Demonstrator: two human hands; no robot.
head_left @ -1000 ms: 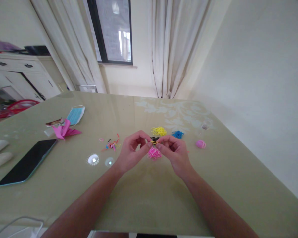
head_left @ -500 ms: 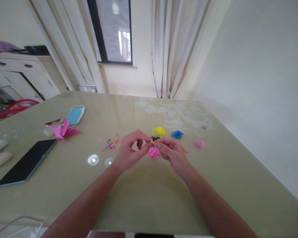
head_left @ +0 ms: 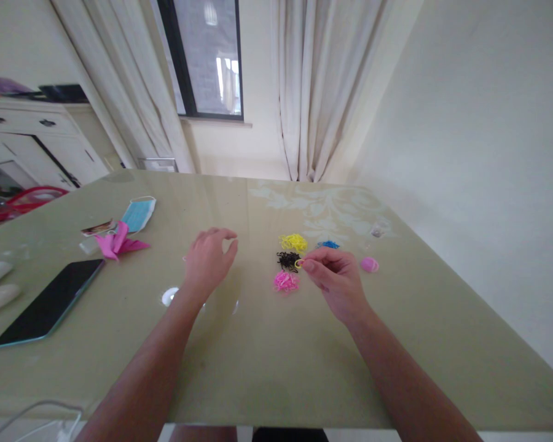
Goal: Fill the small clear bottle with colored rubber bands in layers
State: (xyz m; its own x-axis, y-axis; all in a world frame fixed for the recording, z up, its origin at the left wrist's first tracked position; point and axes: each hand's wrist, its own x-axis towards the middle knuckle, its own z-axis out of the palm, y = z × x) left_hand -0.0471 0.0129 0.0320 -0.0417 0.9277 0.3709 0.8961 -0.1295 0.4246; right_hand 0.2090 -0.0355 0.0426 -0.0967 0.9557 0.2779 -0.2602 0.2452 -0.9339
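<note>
Between the thumb and forefinger of my right hand [head_left: 334, 279] is a small yellow rubber band [head_left: 298, 264], its loop sticking out to the left. My left hand [head_left: 209, 258] is off to the left above the table, thumb and fingers apart, holding nothing I can see. It covers the mixed coloured bands on that side. Beside the right fingertips lies a pile of black rubber bands [head_left: 287, 261]. Yellow bands [head_left: 294, 242] are heaped behind it and pink bands [head_left: 286, 282] in front. Blue bands [head_left: 327, 244] show partly behind my right hand.
A pink round object [head_left: 369, 264] and a small clear item [head_left: 376, 231] lie at the right. On the left are a dark tablet [head_left: 50, 301], a pink folded paper shape [head_left: 120, 241], a blue face mask [head_left: 139, 215] and a shiny disc [head_left: 169, 296].
My hands have parted. The left hand let go of the yellow band and moved left over the mixed bands; the right hand moved slightly right and still pinches the yellow band.
</note>
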